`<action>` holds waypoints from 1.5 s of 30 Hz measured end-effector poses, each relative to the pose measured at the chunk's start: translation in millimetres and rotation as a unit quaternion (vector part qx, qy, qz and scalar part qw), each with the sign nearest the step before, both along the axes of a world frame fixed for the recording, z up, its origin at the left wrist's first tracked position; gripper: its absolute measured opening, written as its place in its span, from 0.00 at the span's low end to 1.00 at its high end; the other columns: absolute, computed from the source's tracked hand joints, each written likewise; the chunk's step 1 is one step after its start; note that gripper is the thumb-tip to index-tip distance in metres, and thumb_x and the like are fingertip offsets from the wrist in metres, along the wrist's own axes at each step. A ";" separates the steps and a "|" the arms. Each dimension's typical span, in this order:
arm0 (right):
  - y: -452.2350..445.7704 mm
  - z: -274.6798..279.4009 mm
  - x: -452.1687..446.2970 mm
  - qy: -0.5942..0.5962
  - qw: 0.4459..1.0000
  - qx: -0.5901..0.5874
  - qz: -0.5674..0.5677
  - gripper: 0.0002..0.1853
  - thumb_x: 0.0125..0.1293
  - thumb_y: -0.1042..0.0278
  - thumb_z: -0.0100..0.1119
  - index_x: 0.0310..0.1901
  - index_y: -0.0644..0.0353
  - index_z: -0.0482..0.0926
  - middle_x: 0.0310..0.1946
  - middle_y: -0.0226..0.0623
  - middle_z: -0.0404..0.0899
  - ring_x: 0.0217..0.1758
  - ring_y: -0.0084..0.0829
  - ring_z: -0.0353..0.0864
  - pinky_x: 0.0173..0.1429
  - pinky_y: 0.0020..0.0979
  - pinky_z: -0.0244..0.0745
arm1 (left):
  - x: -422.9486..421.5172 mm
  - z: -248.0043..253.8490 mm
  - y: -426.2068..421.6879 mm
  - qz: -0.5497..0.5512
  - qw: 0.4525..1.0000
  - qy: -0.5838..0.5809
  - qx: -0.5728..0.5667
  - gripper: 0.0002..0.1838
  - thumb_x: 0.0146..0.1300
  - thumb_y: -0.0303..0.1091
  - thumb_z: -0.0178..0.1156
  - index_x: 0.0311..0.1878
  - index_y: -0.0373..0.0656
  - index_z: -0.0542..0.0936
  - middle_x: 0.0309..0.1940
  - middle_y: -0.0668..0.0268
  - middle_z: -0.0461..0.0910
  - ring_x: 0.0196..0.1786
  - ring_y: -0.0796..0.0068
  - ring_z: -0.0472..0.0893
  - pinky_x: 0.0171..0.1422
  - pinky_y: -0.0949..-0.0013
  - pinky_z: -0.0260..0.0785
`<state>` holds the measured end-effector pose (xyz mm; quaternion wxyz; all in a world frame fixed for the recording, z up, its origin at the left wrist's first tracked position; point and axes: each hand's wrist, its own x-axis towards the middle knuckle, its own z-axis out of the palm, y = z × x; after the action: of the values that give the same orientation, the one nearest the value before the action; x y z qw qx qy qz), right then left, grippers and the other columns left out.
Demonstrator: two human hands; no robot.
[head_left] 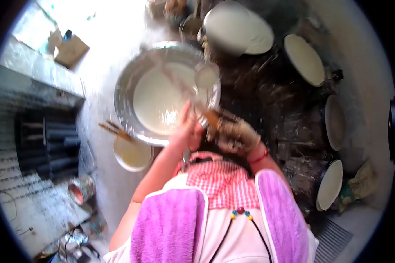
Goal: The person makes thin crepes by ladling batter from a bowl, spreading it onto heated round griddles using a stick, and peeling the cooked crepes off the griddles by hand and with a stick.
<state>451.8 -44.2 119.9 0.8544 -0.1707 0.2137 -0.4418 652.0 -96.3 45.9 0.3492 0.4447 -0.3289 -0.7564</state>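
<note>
A wide metal basin (123, 90) holds pale, creamy liquid (162, 94) with a glossy patch. At its near right rim is my right hand (239, 133), in a soiled glove, closed round the brown handle of a ladle (207, 78). The ladle's round cup hangs over the basin's right side, blurred. My left hand (189, 131) is bare and curled by the near rim, close to the handle; what its fingers hold, if anything, is hidden. A blurred reddish streak, perhaps a stick, crosses the liquid towards my hands.
Left of the basin's near edge stands a bowl of yellowish liquid (134, 155) with wooden sticks across it. Several round pans, such as a pale one (305, 60), line the right and back. A cardboard box (71, 51) and a tin can (82, 190) are at left.
</note>
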 end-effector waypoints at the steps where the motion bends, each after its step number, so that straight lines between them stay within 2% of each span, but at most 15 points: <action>1: -18.8 -5.7 10.3 0.087 0.991 0.060 -0.081 0.28 0.65 0.76 0.57 0.67 0.52 0.65 0.39 0.46 0.80 0.15 0.20 0.70 0.12 0.20 0.57 | 20.6 42.1 -13.1 0.041 0.984 0.024 0.172 0.32 0.66 0.57 0.55 0.70 0.61 0.61 0.17 0.73 0.63 0.12 0.82 0.57 0.13 0.74 0.52; 3: -44.5 -39.7 1.7 0.132 0.976 0.116 -0.132 0.30 0.63 0.76 0.57 0.67 0.52 0.64 0.35 0.44 0.80 0.12 0.19 0.65 0.11 0.20 0.56 | 74.5 -16.6 -31.0 0.126 0.911 0.316 0.232 0.26 0.71 0.52 0.50 0.64 0.45 0.65 0.22 0.73 0.62 0.16 0.85 0.58 0.14 0.78 0.51; 5: -63.7 -55.4 -10.5 0.236 0.955 0.171 -0.056 0.33 0.60 0.76 0.58 0.68 0.53 0.63 0.30 0.41 0.79 0.11 0.17 0.62 0.11 0.19 0.54 | 98.8 -17.4 -45.6 0.223 0.906 0.243 0.264 0.22 0.75 0.45 0.45 0.63 0.40 0.65 0.23 0.74 0.59 0.16 0.88 0.55 0.16 0.81 0.50; 11: -88.6 -56.5 -28.2 0.327 0.902 0.281 0.003 0.36 0.59 0.78 0.58 0.70 0.54 0.59 0.24 0.35 0.76 0.11 0.15 0.61 0.12 0.16 0.52 | 109.8 -23.4 -48.6 0.060 0.965 -0.046 0.251 0.17 0.74 0.41 0.46 0.58 0.40 0.71 0.20 0.73 0.66 0.13 0.86 0.60 0.13 0.79 0.50; 14: -96.9 -90.8 -1.2 0.437 0.832 0.285 0.189 0.32 0.61 0.71 0.61 0.68 0.54 0.65 0.30 0.33 0.79 0.16 0.15 0.66 0.17 0.17 0.58 | 90.9 -133.5 -71.2 -0.057 0.930 -0.352 0.091 0.16 0.72 0.40 0.47 0.49 0.36 0.75 0.18 0.61 0.74 0.17 0.67 0.75 0.20 0.63 0.67; 17: -114.6 -69.6 -12.4 0.377 0.870 0.258 0.183 0.31 0.61 0.67 0.65 0.66 0.61 0.68 0.38 0.31 0.82 0.27 0.15 0.73 0.27 0.19 0.67 | 89.3 -189.5 -91.9 -0.076 0.896 -0.438 0.025 0.16 0.71 0.40 0.46 0.45 0.34 0.75 0.23 0.50 0.79 0.23 0.51 0.80 0.31 0.52 0.71; 23: -130.2 -88.7 -3.7 0.588 0.742 0.129 0.295 0.30 0.61 0.69 0.64 0.66 0.60 0.69 0.47 0.26 0.80 0.34 0.16 0.75 0.34 0.18 0.71 | 89.3 -216.2 -112.0 -0.170 0.838 -0.517 -0.023 0.16 0.70 0.40 0.46 0.38 0.34 0.74 0.26 0.44 0.79 0.24 0.49 0.81 0.33 0.50 0.72; 25: -120.8 -111.9 -27.6 0.441 0.869 0.204 0.094 0.28 0.61 0.73 0.63 0.64 0.62 0.70 0.58 0.35 0.77 0.53 0.22 0.76 0.57 0.24 0.72 | 78.7 -217.5 -111.3 -0.158 0.876 -0.454 0.042 0.16 0.71 0.40 0.47 0.37 0.35 0.73 0.23 0.49 0.77 0.20 0.55 0.78 0.28 0.54 0.70; 27: -107.5 -130.7 -32.1 0.613 0.766 0.037 0.188 0.28 0.62 0.70 0.63 0.64 0.57 0.71 0.55 0.33 0.78 0.50 0.22 0.77 0.53 0.24 0.72 | 55.7 -208.1 -107.0 -0.142 0.907 -0.383 0.102 0.15 0.71 0.40 0.48 0.37 0.35 0.72 0.20 0.54 0.76 0.16 0.62 0.76 0.23 0.57 0.69; 29: -96.0 -133.9 -41.8 0.668 0.690 -0.094 0.263 0.27 0.61 0.68 0.63 0.64 0.51 0.72 0.49 0.34 0.80 0.41 0.25 0.80 0.45 0.26 0.75 | 28.2 -196.6 -102.7 0.017 0.947 -0.040 0.319 0.13 0.71 0.40 0.50 0.39 0.38 0.71 0.16 0.70 0.67 0.12 0.79 0.66 0.15 0.68 0.62; 30: -90.5 -127.3 -48.8 0.669 0.690 -0.099 0.260 0.27 0.61 0.68 0.63 0.64 0.51 0.72 0.49 0.34 0.80 0.41 0.25 0.80 0.45 0.26 0.75 | 16.1 -179.4 -94.5 0.035 0.948 -0.020 0.316 0.13 0.71 0.40 0.50 0.40 0.38 0.70 0.16 0.73 0.63 0.12 0.82 0.63 0.15 0.72 0.61; 32: -81.5 -110.1 -66.0 0.765 0.544 -0.237 0.250 0.26 0.59 0.67 0.64 0.61 0.48 0.75 0.38 0.41 0.79 0.37 0.37 0.80 0.41 0.34 0.76 | -0.5 -137.2 -83.0 0.067 0.948 0.034 0.308 0.13 0.71 0.40 0.51 0.40 0.38 0.69 0.15 0.76 0.60 0.12 0.85 0.61 0.14 0.76 0.60; 40: -40.4 -76.6 -109.1 0.672 0.608 -0.422 0.015 0.27 0.56 0.71 0.67 0.61 0.53 0.75 0.32 0.44 0.76 0.34 0.39 0.79 0.39 0.35 0.75 | -57.6 29.2 -43.7 0.217 0.961 0.129 0.115 0.11 0.72 0.38 0.50 0.42 0.38 0.72 0.15 0.77 0.58 0.11 0.88 0.57 0.12 0.78 0.57; 43: -67.8 -46.6 -106.8 0.444 0.791 -0.418 -0.045 0.30 0.61 0.72 0.64 0.66 0.50 0.70 0.35 0.35 0.81 0.31 0.25 0.77 0.36 0.27 0.75 | -52.9 107.6 -39.7 0.206 0.957 0.206 0.005 0.11 0.73 0.36 0.49 0.43 0.38 0.74 0.16 0.77 0.58 0.11 0.88 0.57 0.11 0.79 0.56; 45: -85.7 27.0 -108.4 0.346 0.914 -0.208 0.051 0.28 0.61 0.73 0.63 0.65 0.53 0.71 0.35 0.32 0.81 0.26 0.16 0.72 0.26 0.20 0.71 | -45.0 154.0 -43.6 0.183 0.945 0.263 -0.069 0.14 0.75 0.35 0.44 0.49 0.36 0.75 0.16 0.77 0.55 0.11 0.87 0.56 0.11 0.79 0.55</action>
<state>343.4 -129.9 146.9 0.6938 -0.4969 0.3904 -0.3455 607.0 -139.9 199.9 0.5852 0.2575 -0.1902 -0.7450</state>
